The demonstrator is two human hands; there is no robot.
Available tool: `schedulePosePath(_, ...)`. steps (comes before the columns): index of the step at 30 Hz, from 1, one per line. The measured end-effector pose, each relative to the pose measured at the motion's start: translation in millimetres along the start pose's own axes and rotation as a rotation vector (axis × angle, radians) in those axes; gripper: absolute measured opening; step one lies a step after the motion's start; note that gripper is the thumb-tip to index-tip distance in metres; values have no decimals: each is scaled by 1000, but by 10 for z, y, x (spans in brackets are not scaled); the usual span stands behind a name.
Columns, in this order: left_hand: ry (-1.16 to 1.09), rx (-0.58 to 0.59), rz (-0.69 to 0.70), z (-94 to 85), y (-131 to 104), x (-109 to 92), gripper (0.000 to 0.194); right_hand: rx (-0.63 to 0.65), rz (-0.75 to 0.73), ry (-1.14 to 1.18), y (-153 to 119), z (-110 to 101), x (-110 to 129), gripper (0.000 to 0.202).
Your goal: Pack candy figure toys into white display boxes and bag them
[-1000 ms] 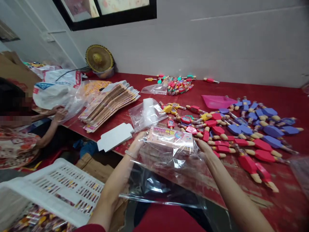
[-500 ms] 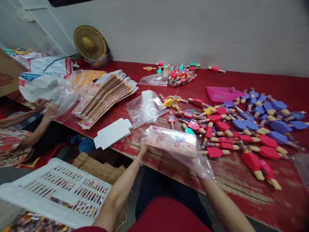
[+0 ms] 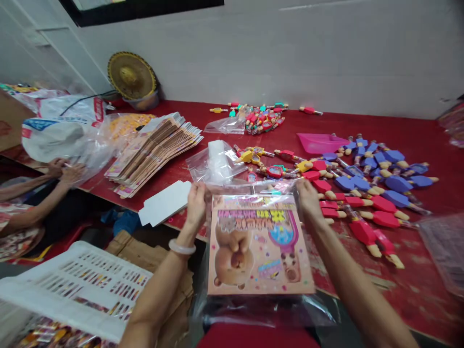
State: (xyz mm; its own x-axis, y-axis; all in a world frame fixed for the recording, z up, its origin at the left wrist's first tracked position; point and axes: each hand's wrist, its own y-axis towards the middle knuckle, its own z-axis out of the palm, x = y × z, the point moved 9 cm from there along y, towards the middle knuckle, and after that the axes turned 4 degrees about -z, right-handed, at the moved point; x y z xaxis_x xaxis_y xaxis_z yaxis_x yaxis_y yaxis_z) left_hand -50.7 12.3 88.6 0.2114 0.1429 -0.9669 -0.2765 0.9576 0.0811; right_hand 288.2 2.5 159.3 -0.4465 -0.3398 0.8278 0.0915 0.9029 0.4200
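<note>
A pink printed box [image 3: 261, 251] with a bear picture, upside down to me, lies inside a clear plastic bag [image 3: 268, 311] over my lap at the table's edge. My left hand [image 3: 196, 200] grips the bag's upper left corner, fingers closed. At the upper right corner my right hand [image 3: 307, 195] pinches the same bag. Beyond the bag, red toy pieces [image 3: 386, 217] and blue ones [image 3: 397, 182] are spread on the red table [image 3: 203, 108]. White folded cards [image 3: 165, 203] lie just left of my left hand.
Stacked printed cartons [image 3: 155, 152], a pink scoop [image 3: 321, 142] and a clear bag with white pieces [image 3: 217, 159] are on the table. A white crate [image 3: 87, 285] stands lower left. Another person's hands [image 3: 65, 170] work at the far left.
The bagged box has tipped up so its large printed face shows, and it has come nearer to me. Both hands have moved to the bag's upper corners.
</note>
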Motion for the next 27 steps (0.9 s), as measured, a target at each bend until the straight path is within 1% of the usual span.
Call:
schedulePosePath(1,-44,31,129,-4,9,-351,35,-9,-29,31,86,-70,146,45)
schedulePosePath(2,-59,83,252,-7,-30,-679,37,-3,-69,52,148,-120,300,43)
schedulePosePath(3,-33,146,350,-12,-113,-941,36,20,-126,52,172,-142,446,40)
schedulePosePath(4,30,202,414,-27,-226,-1106,33,59,-194,17,150,-128,566,35)
schedulePosePath(5,130,257,444,-42,-358,-1160,29,109,-270,-59,79,-79,639,29)
schedulePosePath(6,264,309,446,-58,-501,-1100,24,175,-351,-176,-39,18,652,23)
schedulePosePath(7,420,358,430,-78,-651,-939,20,258,-426,-314,-198,153,593,20)
schedulePosePath(8,577,411,401,-102,-804,-697,18,351,-483,-444,-383,306,458,19)
schedulePosePath(9,716,458,371,-139,-960,-409,16,446,-519,-547,-582,452,267,18)
schedulePosePath(10,809,493,350,-193,-1117,-120,16,526,-540,-607,-782,564,56,19)
schedulePosePath(11,863,513,335,-260,-1273,150,15,586,-549,-638,-976,635,-152,21)
schedulePosePath(12,874,511,324,-345,-1423,381,16,622,-544,-646,-1155,658,-341,22)
schedulePosePath(13,856,472,306,-459,-1557,565,16,632,-529,-648,-1316,639,-500,23)
schedulePosePath(14,826,395,269,-605,-1669,713,18,631,-508,-659,-1462,599,-630,23)
schedulePosePath(15,789,282,204,-785,-1758,834,19,620,-482,-672,-1592,550,-724,23)
schedulePosePath(16,741,146,110,-986,-1829,943,23,603,-453,-683,-1704,514,-783,22)
schedulePosePath(17,679,12,-10,-1179,-1892,1055,28,585,-428,-687,-1800,510,-805,23)
schedulePosePath(18,605,-92,-144,-1328,-1948,1178,34,569,-411,-680,-1880,557,-793,25)
schedulePosePath(19,525,-158,-281,-1416,-1990,1307,41,557,-405,-660,-1947,664,-753,27)
schedulePosePath(20,446,-179,-403,-1433,-2011,1428,47,555,-411,-629,-2005,831,-692,28)
schedulePosePath(22,332,-134,-582,-1329,-1990,1605,56,575,-453,-547,-2107,1300,-539,27)
schedulePosePath(23,308,-99,-632,-1255,-1960,1650,59,593,-481,-506,-2154,1563,-461,25)
schedulePosePath(25,316,-55,-664,-1151,-1892,1669,63,623,-541,-438,-2240,2037,-327,16)
schedulePosePath(26,340,-40,-653,-1122,-1862,1655,64,629,-571,-412,-2277,2218,-274,12)
schedulePosePath(27,368,-33,-628,-1110,-1836,1632,65,627,-600,-392,-2311,2353,-233,9)
